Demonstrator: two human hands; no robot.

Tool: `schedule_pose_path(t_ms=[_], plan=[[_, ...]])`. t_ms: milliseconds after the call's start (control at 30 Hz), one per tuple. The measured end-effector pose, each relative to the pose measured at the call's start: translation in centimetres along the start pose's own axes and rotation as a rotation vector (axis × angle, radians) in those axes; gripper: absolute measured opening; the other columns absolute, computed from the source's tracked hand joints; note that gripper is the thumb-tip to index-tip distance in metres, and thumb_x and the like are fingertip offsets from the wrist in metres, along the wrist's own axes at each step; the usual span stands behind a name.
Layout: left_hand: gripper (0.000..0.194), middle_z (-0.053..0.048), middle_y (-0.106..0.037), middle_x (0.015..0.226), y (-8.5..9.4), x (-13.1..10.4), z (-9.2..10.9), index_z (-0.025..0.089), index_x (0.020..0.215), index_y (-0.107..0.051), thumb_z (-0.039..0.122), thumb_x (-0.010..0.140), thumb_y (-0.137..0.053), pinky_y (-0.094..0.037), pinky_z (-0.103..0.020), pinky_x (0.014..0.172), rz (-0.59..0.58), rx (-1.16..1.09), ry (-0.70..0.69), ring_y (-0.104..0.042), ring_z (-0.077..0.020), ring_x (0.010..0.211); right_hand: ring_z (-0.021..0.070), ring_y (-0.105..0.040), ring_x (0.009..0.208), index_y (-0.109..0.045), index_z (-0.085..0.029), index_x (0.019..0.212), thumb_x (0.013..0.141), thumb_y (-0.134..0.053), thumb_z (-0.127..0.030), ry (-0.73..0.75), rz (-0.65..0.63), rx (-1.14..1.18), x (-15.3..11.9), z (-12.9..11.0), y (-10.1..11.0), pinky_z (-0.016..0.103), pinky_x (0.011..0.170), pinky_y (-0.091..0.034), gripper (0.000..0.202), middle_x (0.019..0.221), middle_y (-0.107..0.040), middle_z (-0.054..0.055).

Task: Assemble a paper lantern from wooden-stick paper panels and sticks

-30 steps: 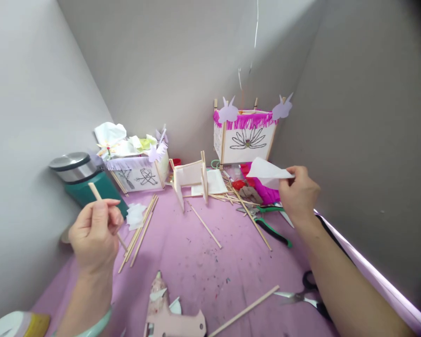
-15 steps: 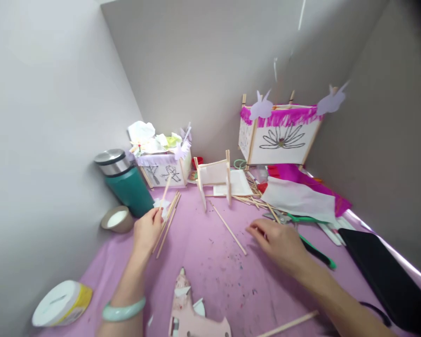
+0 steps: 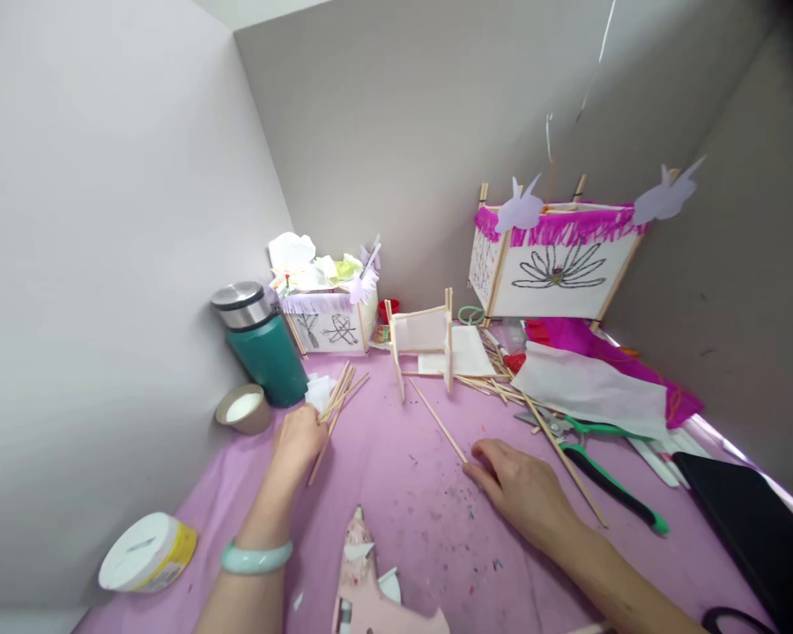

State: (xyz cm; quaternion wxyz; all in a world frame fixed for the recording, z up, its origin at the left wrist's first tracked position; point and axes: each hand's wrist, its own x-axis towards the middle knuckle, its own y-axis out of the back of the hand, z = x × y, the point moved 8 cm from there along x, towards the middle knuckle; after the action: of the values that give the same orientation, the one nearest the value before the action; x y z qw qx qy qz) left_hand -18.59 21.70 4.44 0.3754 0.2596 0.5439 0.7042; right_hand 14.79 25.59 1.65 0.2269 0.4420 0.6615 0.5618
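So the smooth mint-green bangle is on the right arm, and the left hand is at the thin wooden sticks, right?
Nearly: the head view shows the smooth mint-green bangle on the left arm. The left hand is at the thin wooden sticks, yes.

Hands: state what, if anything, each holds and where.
Right hand: at the near end of the lone wooden stick, grip unclear. Left hand: at the stick pile, grip hidden.
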Motion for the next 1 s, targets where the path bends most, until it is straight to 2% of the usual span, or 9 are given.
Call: schedule_pose_path(t_ms=[200, 300, 400, 467, 567, 633, 767, 867, 1000], plan=[[0.019, -0.01, -0.068, 0.069, 1.8, -0.1, -1.7, 0.019, 0.063, -0.063, 0.036, 0.071, -0.057, -0.04, -0.03, 0.066, 0.055, -0.216, 0.015, -0.064, -0.0286, 0.082, 0.021, -0.065, 0.076, -0.058, -0.019, 0.09, 0.091, -0.047, -0.04, 0.012, 0.019, 0.001, -0.1, -0.4, 0.3, 0.03, 0.063, -0.039, 0.023, 0.085, -0.066, 0.004], [0.024, -0.006, -0.068, 0.069, 1.8, -0.2, -2.0, 0.017, 0.085, -0.067, 0.033, 0.069, -0.06, -0.04, -0.026, 0.062, 0.044, -0.424, 0.019, -0.063, -0.0231, 0.076, 0.0213, -0.065, 0.077, -0.057, -0.019, 0.091, 0.089, -0.051, -0.044, 0.037, 0.037, 0.005, -0.3, -0.8, 0.7, 0.03, 0.063, -0.039, 0.026, 0.086, -0.066, 0.004], [0.047, -0.001, -0.063, 0.064, 1.4, -0.7, -1.4, 0.014, 0.108, -0.06, 0.038, 0.068, -0.062, -0.035, -0.023, 0.05, -0.023, -0.671, -0.014, -0.055, -0.0148, 0.055, 0.0207, -0.064, 0.075, -0.058, -0.019, 0.092, 0.088, -0.052, -0.04, 0.051, 0.055, 0.009, -0.4, -1.0, 0.9, 0.03, 0.063, -0.04, 0.022, 0.086, -0.067, 0.004], [0.05, 0.003, -0.055, 0.057, 1.0, -1.1, -0.8, 0.012, 0.103, -0.061, 0.043, 0.064, -0.066, -0.026, -0.02, 0.043, -0.092, -0.815, -0.041, -0.041, -0.0084, 0.043, 0.0201, -0.064, 0.074, -0.059, -0.019, 0.092, 0.089, -0.048, -0.034, 0.042, 0.061, 0.001, -0.3, -0.9, 0.8, 0.03, 0.063, -0.04, 0.019, 0.086, -0.067, 0.004], [0.046, 0.008, -0.041, 0.052, 0.8, -1.8, -0.1, 0.011, 0.088, -0.062, 0.046, 0.059, -0.072, -0.016, -0.019, 0.04, -0.194, -0.976, -0.07, -0.023, -0.0028, 0.039, 0.0199, -0.064, 0.073, -0.059, -0.02, 0.092, 0.092, -0.041, -0.028, 0.032, 0.055, -0.025, -0.2, -0.7, 0.4, 0.03, 0.063, -0.039, 0.02, 0.086, -0.067, 0.004], [0.048, 0.007, -0.042, 0.055, 0.8, -2.0, 0.3, 0.011, 0.091, -0.062, 0.045, 0.059, -0.074, -0.014, -0.019, 0.041, -0.241, -1.046, -0.09, -0.021, -0.0017, 0.041, 0.0201, -0.064, 0.074, -0.059, -0.02, 0.092, 0.092, -0.04, -0.028, 0.029, 0.049, -0.035, -0.2, -0.6, 0.2, 0.031, 0.064, -0.039, 0.021, 0.086, -0.067, 0.004], [0.061, 0.003, -0.054, 0.068, 0.9, -2.5, 1.2, 0.015, 0.114, -0.058, 0.036, 0.06, -0.079, -0.013, -0.018, 0.04, -0.327, -1.258, -0.129, -0.025, -0.0006, 0.042, 0.021, -0.065, 0.075, -0.058, -0.02, 0.093, 0.092, -0.043, -0.037, 0.031, 0.052, -0.018, -0.2, -0.6, 0.2, 0.031, 0.064, -0.039, 0.023, 0.087, -0.067, 0.004], [0.051, 0.004, -0.052, 0.062, 0.9, -2.6, 1.5, 0.012, 0.103, -0.061, 0.032, 0.06, -0.08, -0.012, -0.018, 0.039, -0.349, -1.341, -0.136, -0.024, -0.0001, 0.04, 0.0204, -0.065, 0.074, -0.059, -0.02, 0.093, 0.092, -0.043, -0.036, 0.035, 0.065, -0.02, -0.3, -0.7, 0.4, 0.031, 0.062, -0.039, 0.022, 0.086, -0.067, 0.004], [0.034, 0.008, -0.044, 0.053, 1.0, -2.4, 1.2, 0.014, 0.084, -0.058, 0.032, 0.064, -0.078, -0.014, -0.016, 0.038, -0.307, -1.359, -0.153, -0.024, 0.0002, 0.038, 0.0194, -0.064, 0.073, -0.06, -0.02, 0.091, 0.091, -0.041, -0.027, 0.032, 0.083, -0.022, -0.3, -0.5, 0.3, 0.03, 0.062, -0.038, 0.02, 0.086, -0.068, 0.005]])
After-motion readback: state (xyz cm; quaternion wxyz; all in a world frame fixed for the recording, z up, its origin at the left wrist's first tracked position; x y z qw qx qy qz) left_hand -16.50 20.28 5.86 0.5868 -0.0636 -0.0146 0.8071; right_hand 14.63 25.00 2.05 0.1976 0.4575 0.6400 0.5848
